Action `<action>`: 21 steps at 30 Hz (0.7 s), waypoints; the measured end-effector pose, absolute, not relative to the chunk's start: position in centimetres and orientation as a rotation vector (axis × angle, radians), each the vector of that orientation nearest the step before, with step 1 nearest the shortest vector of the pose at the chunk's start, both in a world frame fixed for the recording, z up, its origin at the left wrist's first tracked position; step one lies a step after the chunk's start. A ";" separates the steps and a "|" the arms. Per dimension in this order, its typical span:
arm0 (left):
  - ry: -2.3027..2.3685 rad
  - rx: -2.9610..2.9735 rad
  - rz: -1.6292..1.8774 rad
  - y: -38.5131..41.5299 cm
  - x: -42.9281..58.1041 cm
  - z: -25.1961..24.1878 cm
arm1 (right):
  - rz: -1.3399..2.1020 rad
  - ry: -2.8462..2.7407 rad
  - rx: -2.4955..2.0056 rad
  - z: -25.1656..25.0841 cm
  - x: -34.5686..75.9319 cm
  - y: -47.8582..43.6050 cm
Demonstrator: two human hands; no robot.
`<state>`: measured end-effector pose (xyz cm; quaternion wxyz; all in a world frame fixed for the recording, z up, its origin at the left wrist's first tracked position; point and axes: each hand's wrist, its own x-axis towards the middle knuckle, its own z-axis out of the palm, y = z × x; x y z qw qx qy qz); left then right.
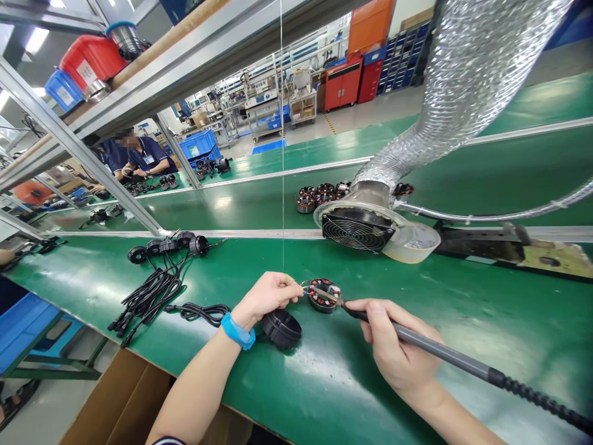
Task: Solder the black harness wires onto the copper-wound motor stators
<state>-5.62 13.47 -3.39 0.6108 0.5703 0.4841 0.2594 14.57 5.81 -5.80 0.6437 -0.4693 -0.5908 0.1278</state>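
Observation:
My left hand (273,293), with a blue band on the wrist, pinches thin coloured wires (304,288) at the left edge of a motor stator (324,295). The stator is a round ring with copper windings and lies on the green bench. In my right hand (401,346) is a soldering iron (421,341), held like a pen, its tip over the stator near the wires. Whether the tip touches a wire is too small to tell. A round black housing (281,329) sits just below my left hand, its cable partly hidden by my wrist.
Behind the stator stands a fume fan (356,232) on a foil duct (407,142), with more stators (319,196) beyond. Black cables (152,296) with round housings (169,245) lie to the left. A cardboard box (120,395) is below the bench edge. Co-workers (148,154) sit farther back.

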 end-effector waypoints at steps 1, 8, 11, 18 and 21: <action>1.116 1.315 0.599 13.5 -5.6 -3.4 | 0.291 -1.346 -1.074 -5.7 14.6 5.8; 1.114 1.325 0.604 13.4 -5.6 -3.4 | 0.236 -1.358 -1.087 -5.5 14.7 5.8; 1.123 1.333 0.600 13.4 -5.6 -3.4 | 0.196 -1.377 -1.069 -5.5 14.8 5.8; 1.130 1.375 0.595 13.3 -5.5 -3.0 | 0.133 -1.359 -1.046 -4.8 15.2 5.9; 1.179 1.449 0.572 13.0 -5.4 -2.6 | 0.035 -1.358 -1.005 -4.0 15.9 5.8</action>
